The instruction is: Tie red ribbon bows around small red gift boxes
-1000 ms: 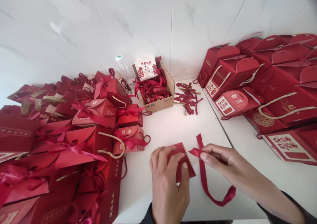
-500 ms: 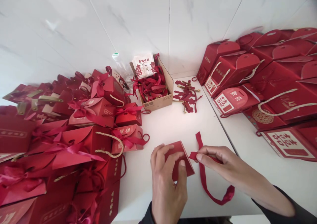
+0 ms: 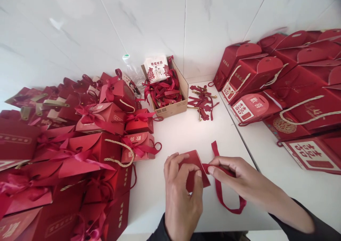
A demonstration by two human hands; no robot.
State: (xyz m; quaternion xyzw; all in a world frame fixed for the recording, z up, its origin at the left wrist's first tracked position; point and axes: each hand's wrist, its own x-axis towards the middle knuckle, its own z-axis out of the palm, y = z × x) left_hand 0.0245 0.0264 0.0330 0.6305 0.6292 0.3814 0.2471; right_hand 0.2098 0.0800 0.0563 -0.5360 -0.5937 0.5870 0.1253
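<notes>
My left hand (image 3: 183, 195) grips a small red gift box (image 3: 192, 157), its fingers curled over the top and the thumb at the near side. At the box's right edge, my right hand (image 3: 231, 173) pinches a dark red ribbon (image 3: 218, 189). One stretch of that ribbon reaches the box's edge; another stands up beyond my fingers, and a loop droops toward the front of the white table (image 3: 173, 131). How the ribbon meets the box is partly hidden by my fingers.
Stacked red gift boxes (image 3: 106, 116) with bows fill the left. A cardboard box (image 3: 173, 109) of ribbons and a clear bottle (image 3: 130, 69) stand at the wall. Beside them lie dark red tassel pieces (image 3: 204, 102). More red boxes (image 3: 257, 72) with rope handles crowd the right.
My right hand has shifted slightly left, closer to the red box, with the ribbon in its fingers. The drooping loop has drawn up and become smaller.
</notes>
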